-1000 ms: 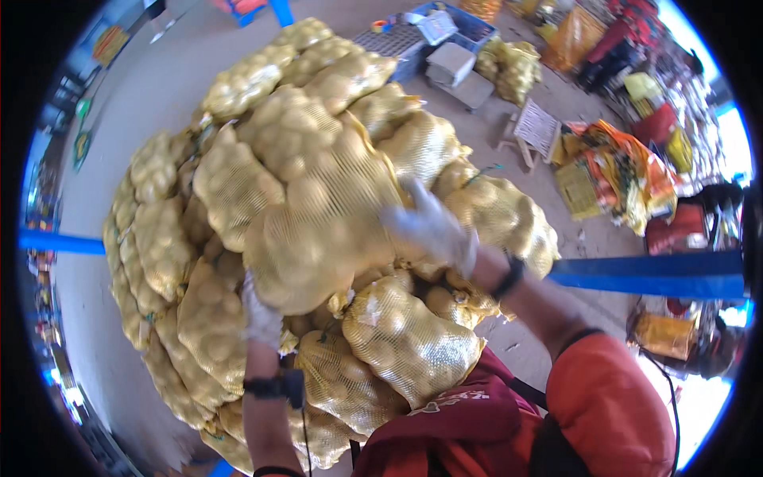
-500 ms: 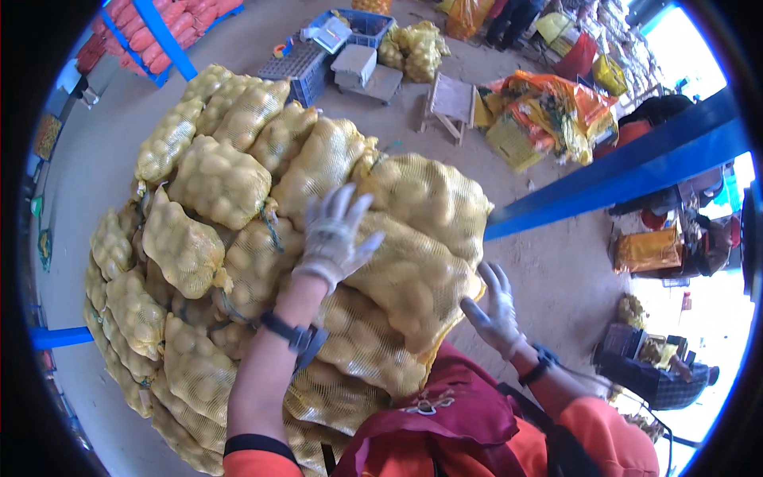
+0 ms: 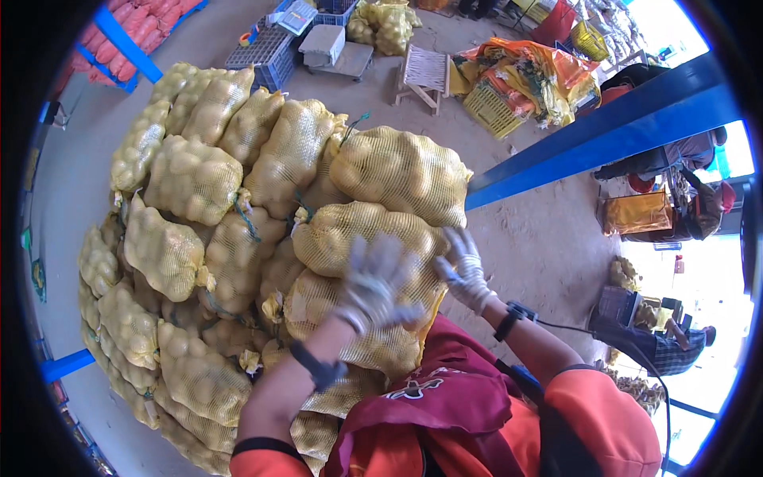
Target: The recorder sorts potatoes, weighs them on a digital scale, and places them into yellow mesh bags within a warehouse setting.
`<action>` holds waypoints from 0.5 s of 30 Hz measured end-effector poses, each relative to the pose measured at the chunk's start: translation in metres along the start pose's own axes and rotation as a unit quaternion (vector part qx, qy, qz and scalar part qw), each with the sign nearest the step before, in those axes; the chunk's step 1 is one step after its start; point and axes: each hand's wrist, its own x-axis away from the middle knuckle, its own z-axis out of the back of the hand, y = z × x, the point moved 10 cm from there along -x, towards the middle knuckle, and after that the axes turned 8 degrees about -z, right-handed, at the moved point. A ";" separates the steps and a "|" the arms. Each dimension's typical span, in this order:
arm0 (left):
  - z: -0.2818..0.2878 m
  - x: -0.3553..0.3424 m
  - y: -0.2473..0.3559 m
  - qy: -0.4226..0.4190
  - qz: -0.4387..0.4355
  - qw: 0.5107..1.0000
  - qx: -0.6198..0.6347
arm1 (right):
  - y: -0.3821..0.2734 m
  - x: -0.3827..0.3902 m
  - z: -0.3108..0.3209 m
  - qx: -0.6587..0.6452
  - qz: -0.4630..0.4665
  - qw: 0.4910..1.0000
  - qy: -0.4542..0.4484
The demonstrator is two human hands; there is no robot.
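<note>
A tall heap of yellow mesh sacks filled with pale, potato-like produce spreads in front of me. Near its right edge lies a mesh sack [image 3: 350,230], its tied neck with green string to the left. My left hand [image 3: 375,286], in a pale glove and blurred, is over the near side of this sack with fingers spread and nothing held; whether it touches cannot be made out. At the sack's right end, my gloved right hand [image 3: 469,274] rests against the mesh, fingers apart. Another full sack [image 3: 401,171] lies just beyond, and a lower sack [image 3: 310,306] sits nearer me.
A blue steel beam [image 3: 604,131] slants in at the right, close to the pile. Farther off stand a blue crate [image 3: 262,60], a platform scale [image 3: 350,62], a small stool [image 3: 424,71] and a yellow crate [image 3: 493,111]. Several people work at the far right.
The sack by my hands has shifted and lies more level, its tied neck now showing. My left hand has come toward me and right; my right hand has moved up against the sack's end.
</note>
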 end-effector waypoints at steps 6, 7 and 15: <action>-0.075 -0.022 0.096 -0.062 -0.091 0.992 -0.061 | 0.094 0.030 -0.050 -0.386 -0.285 0.877 0.002; -0.088 -0.032 0.102 -0.065 -0.090 0.988 -0.105 | 0.106 0.026 -0.044 -0.387 -0.281 0.878 0.009; -0.071 -0.032 0.098 -0.046 -0.114 0.992 0.032 | 0.145 0.107 -0.080 -0.435 -0.522 0.710 -0.185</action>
